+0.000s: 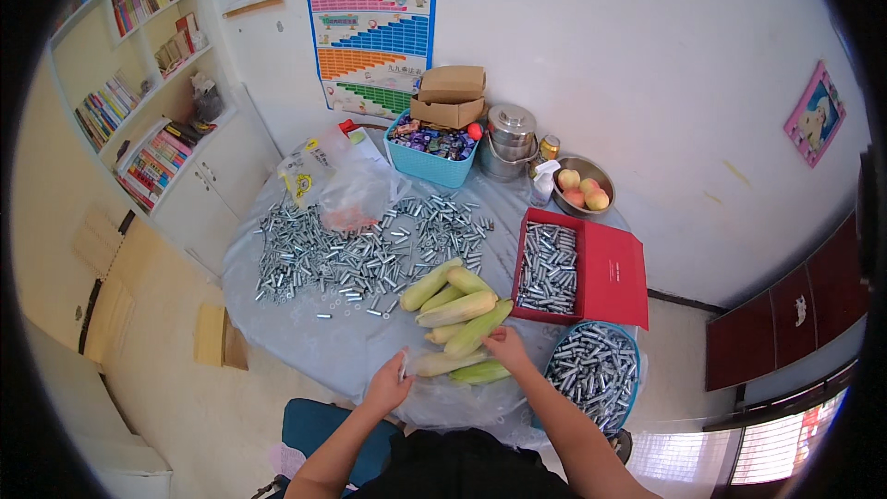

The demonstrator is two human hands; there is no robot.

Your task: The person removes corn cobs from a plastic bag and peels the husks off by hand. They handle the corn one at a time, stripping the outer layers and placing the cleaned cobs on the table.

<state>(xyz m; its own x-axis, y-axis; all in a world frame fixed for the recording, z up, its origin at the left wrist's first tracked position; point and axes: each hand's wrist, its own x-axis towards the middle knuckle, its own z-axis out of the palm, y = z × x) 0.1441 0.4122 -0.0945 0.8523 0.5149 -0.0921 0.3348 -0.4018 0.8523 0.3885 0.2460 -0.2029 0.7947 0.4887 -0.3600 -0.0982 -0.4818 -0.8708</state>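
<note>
Several ears of corn in pale green and yellowish husks lie in a heap near the table's front edge. The lowest ones rest in or on a clear plastic bag, which spreads along that edge in front of my body. To the left of the heap, my left hand pinches the rim of the bag. My right hand is at the heap's right side, its fingers closed beside the end of one ear. What sits between those fingertips is too small to make out.
Loose metal sleeves and bolts cover the table's left side. At the right are a red box and a blue basket full of metal parts. Behind stand a turquoise basket, a metal pot, a spray bottle and a peach bowl.
</note>
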